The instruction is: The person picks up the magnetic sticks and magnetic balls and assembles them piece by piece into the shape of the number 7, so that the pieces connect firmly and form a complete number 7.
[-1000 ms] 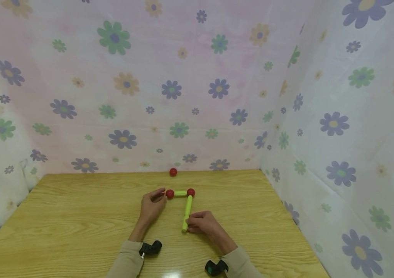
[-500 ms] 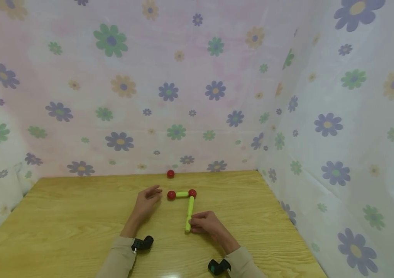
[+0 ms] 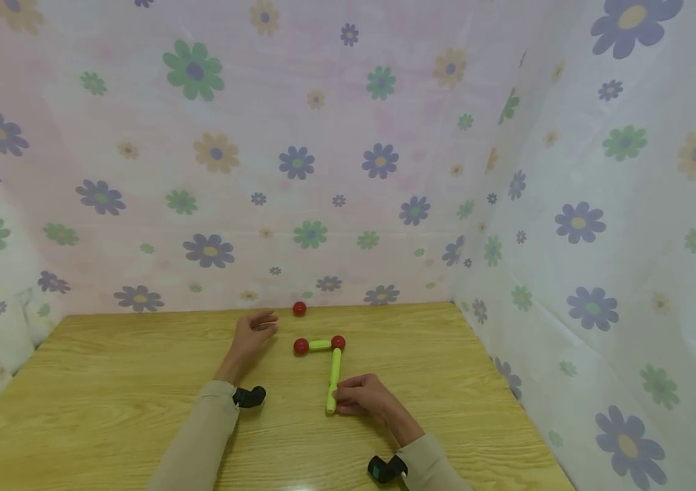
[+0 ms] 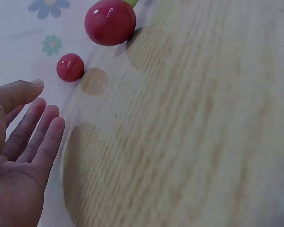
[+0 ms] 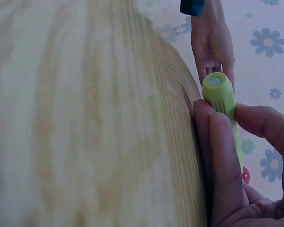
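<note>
My right hand (image 3: 367, 397) pinches the near end of a long yellow-green magnetic stick (image 3: 335, 368), between thumb and fingers. In the right wrist view a silvery disc shows in the end of the stick (image 5: 219, 94). The stick's far end meets a red ball (image 3: 338, 342), from which a short yellow-green stick (image 3: 320, 346) runs left to a second red ball (image 3: 301, 346). My left hand (image 3: 252, 335) holds nothing, its fingers extended, left of a loose red ball (image 3: 300, 309) near the table's back edge. That ball (image 4: 70, 67) lies just beyond the left fingertips in the left wrist view.
The wooden table (image 3: 127, 395) ends at the back against a flowered cloth (image 3: 262, 232). More of this cloth hangs along the right side (image 3: 568, 273). A black wrist camera (image 3: 249, 397) sits on the left sleeve, another wrist camera (image 3: 387, 470) on the right.
My left hand has left the ball at the short stick's left end and moved left and back, toward the loose ball. The right hand keeps its hold on the long stick.
</note>
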A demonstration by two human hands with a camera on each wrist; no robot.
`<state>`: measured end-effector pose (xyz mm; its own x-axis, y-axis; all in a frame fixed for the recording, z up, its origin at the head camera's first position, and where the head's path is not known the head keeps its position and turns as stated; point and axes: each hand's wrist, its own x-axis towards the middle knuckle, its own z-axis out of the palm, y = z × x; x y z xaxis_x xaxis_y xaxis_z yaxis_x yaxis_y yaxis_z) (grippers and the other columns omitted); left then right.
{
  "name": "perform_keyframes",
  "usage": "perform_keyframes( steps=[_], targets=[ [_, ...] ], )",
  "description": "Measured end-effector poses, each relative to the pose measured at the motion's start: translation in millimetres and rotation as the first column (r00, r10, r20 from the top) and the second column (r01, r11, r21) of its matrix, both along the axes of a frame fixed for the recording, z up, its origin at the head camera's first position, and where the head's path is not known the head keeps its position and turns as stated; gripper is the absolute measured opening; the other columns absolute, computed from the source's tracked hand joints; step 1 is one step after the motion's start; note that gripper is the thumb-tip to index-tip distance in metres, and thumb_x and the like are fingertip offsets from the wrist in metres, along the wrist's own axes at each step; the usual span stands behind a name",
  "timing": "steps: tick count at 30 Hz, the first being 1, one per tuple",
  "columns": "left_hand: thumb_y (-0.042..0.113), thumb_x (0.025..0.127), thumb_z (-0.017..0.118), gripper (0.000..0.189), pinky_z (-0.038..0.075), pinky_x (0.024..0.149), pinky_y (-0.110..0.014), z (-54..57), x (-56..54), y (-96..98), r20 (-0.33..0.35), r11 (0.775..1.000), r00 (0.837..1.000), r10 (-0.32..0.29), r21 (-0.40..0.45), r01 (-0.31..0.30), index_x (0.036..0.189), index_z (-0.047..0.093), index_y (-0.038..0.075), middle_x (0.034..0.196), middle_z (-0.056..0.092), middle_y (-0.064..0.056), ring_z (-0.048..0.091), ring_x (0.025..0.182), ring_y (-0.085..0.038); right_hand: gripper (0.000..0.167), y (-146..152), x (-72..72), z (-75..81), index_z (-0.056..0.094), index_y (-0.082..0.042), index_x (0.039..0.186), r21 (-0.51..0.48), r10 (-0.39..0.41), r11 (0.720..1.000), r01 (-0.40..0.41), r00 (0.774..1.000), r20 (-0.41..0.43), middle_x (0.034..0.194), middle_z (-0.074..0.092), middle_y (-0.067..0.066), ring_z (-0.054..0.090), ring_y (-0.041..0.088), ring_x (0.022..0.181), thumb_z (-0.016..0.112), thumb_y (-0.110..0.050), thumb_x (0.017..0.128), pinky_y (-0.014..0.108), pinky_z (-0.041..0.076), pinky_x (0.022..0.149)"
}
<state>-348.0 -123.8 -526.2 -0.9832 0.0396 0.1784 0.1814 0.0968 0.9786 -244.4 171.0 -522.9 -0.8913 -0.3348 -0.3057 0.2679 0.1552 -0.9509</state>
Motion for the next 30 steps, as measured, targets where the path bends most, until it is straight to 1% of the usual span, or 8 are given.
perform_keyframes(
  steps=[5, 10, 15, 17, 19, 24, 27, 30],
  targets=[
    [-0.003, 0.096, 0.066, 0.044, 0.057, 0.085, -0.018, 0.4, -8.6, 3.9, 0.002, 1.000, 1.000, 0.028, -0.013, -0.028, 0.137, 0.054, -0.015, 0.129, 0.060, -0.037, 0.066, 0.115, -0.040, 0.038, 0, 1.8, 2.1, 0.063, 0.015, 0.123, -0.013, 0.009, 1.000, -0.009, 1.000, 0.008, 0.094, 0.076, 0.012, 0.074, 0.015, 0.082, 0.071, -0.008, 0.093, 0.026, 0.062, 0.076],
    [-0.006, 0.095, 0.065, 0.042, 0.059, 0.085, -0.021, 4.4, -14.5, 12.6, -0.015, 0.999, 0.999, 0.040, -0.001, -0.040, 0.134, 0.054, -0.018, 0.127, 0.060, -0.039, 0.064, 0.115, -0.044, 0.036, 1, 2.8, 2.5, 0.066, 0.013, 0.121, -0.025, 0.010, 1.000, -0.010, 1.000, 0.014, 0.093, 0.076, 0.011, 0.074, 0.014, 0.080, 0.071, -0.009, 0.093, 0.026, 0.062, 0.076],
    [-0.006, 0.095, 0.065, 0.041, 0.056, 0.085, -0.016, 9.7, -21.7, 23.0, -0.026, 0.998, 0.998, 0.054, 0.007, -0.054, 0.134, 0.056, -0.016, 0.129, 0.060, -0.037, 0.061, 0.118, -0.047, 0.038, 1, 2.0, 3.2, 0.064, 0.014, 0.123, -0.016, 0.004, 1.000, -0.004, 1.000, 0.015, 0.096, 0.075, 0.014, 0.074, 0.015, 0.082, 0.072, -0.009, 0.093, 0.027, 0.062, 0.077],
    [-0.004, 0.096, 0.066, 0.040, 0.055, 0.087, -0.019, 12.2, -24.5, 26.4, -0.033, 0.998, 0.997, 0.063, -0.013, -0.064, 0.134, 0.058, -0.014, 0.129, 0.061, -0.035, 0.061, 0.119, -0.046, 0.039, 1, 1.0, 4.0, 0.064, 0.014, 0.124, -0.017, 0.003, 1.000, -0.003, 1.000, 0.018, 0.097, 0.075, 0.014, 0.074, 0.016, 0.082, 0.072, -0.009, 0.093, 0.027, 0.062, 0.077],
    [-0.001, 0.096, 0.067, 0.041, 0.055, 0.094, -0.027, 14.9, -27.8, 29.3, -0.039, 0.997, 0.997, 0.063, -0.045, -0.065, 0.134, 0.059, -0.012, 0.131, 0.061, -0.033, 0.060, 0.120, -0.045, 0.039, 1, -0.2, 4.2, 0.064, 0.014, 0.124, -0.017, 0.008, 1.000, -0.008, 1.000, 0.015, 0.097, 0.076, 0.014, 0.074, 0.016, 0.083, 0.072, -0.009, 0.094, 0.027, 0.062, 0.078],
    [0.004, 0.097, 0.068, 0.044, 0.043, 0.113, -0.051, 21.4, -37.5, 35.5, -0.018, 0.996, 1.000, -0.011, -0.086, 0.009, 0.137, 0.058, -0.008, 0.140, 0.056, -0.029, 0.051, 0.131, -0.044, 0.036, 1, -1.6, 3.7, 0.066, 0.013, 0.121, -0.025, 0.015, 1.000, -0.015, 1.000, 0.011, 0.095, 0.076, 0.013, 0.075, 0.016, 0.082, 0.071, -0.009, 0.094, 0.027, 0.062, 0.077],
    [0.002, 0.097, 0.067, 0.044, 0.039, 0.115, -0.056, 23.4, -43.4, 39.9, -0.011, 0.992, 0.997, -0.071, -0.102, 0.070, 0.138, 0.056, -0.009, 0.145, 0.052, -0.030, 0.046, 0.137, -0.046, 0.034, 1, -1.5, 1.9, 0.066, 0.013, 0.120, -0.035, 0.015, 0.999, -0.015, 1.000, 0.009, 0.095, 0.076, 0.013, 0.075, 0.016, 0.082, 0.071, -0.008, 0.093, 0.027, 0.062, 0.076],
    [-0.002, 0.098, 0.063, 0.041, 0.040, 0.113, -0.059, 22.3, -46.9, 43.5, -0.052, 0.971, 0.988, -0.146, -0.197, 0.133, 0.136, 0.055, -0.015, 0.147, 0.046, -0.034, 0.042, 0.138, -0.050, 0.033, 1, -0.6, -0.3, 0.066, 0.013, 0.119, -0.041, 0.019, 0.999, -0.018, 1.000, 0.015, 0.094, 0.076, 0.013, 0.075, 0.015, 0.081, 0.071, -0.008, 0.093, 0.026, 0.062, 0.076]
  ],
)
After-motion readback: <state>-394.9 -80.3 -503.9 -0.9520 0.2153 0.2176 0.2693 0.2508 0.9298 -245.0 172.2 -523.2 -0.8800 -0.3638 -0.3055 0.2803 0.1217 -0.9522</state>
